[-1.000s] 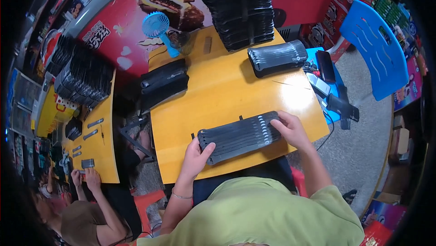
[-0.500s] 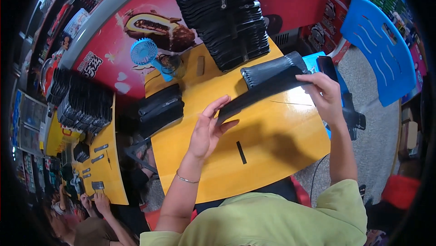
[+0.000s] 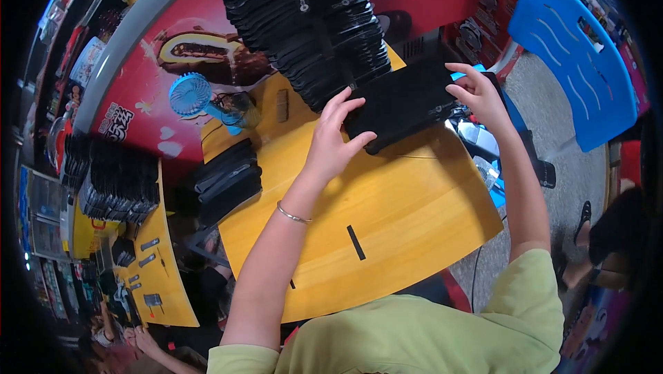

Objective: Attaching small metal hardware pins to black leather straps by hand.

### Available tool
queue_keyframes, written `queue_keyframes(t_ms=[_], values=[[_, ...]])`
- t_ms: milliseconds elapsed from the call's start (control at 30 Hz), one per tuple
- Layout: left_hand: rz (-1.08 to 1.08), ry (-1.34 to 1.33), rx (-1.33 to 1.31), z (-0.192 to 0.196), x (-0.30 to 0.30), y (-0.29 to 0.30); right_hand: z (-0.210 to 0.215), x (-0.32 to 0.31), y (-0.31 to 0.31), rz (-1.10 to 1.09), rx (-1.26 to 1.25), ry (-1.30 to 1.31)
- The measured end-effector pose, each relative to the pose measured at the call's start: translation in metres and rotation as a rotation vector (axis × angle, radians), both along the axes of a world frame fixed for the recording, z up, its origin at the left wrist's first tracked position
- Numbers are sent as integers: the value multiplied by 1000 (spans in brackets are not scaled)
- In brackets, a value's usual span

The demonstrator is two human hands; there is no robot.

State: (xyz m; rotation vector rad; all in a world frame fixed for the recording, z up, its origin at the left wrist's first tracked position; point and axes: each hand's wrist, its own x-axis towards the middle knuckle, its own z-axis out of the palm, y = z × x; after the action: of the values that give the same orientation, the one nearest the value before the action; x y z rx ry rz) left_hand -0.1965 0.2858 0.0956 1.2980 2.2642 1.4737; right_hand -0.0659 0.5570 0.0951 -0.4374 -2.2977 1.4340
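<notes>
It looks like a small workshop, maybe inside a shop: big stacks of black parts crowd yellow worktables, with more stacks far left.

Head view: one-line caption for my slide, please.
Both hands, left hand and right hand, hold a black tray beside the tall black stack over the yellow table.

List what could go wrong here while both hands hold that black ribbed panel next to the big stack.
1. The black ribbed panel, held between the left hand and right hand, sits against the tall stack of black panels; a nudge might topple it.
2. The small black strip lies loose on the yellow table; a forearm could sweep it off.
</notes>
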Motion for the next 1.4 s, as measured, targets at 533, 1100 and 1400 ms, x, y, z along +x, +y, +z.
queue_keyframes(t_ms=[533, 1100, 1400], values=[[42, 341, -167, -22, -13, 12, -13, -4, 5, -87, 170, -158], [17, 337, -209, -19, -16, 12, -14, -7, 4, -112, 216, -198], [47, 299, -218, -26, -20, 12, -14, -9, 4, -109, 232, -214]])
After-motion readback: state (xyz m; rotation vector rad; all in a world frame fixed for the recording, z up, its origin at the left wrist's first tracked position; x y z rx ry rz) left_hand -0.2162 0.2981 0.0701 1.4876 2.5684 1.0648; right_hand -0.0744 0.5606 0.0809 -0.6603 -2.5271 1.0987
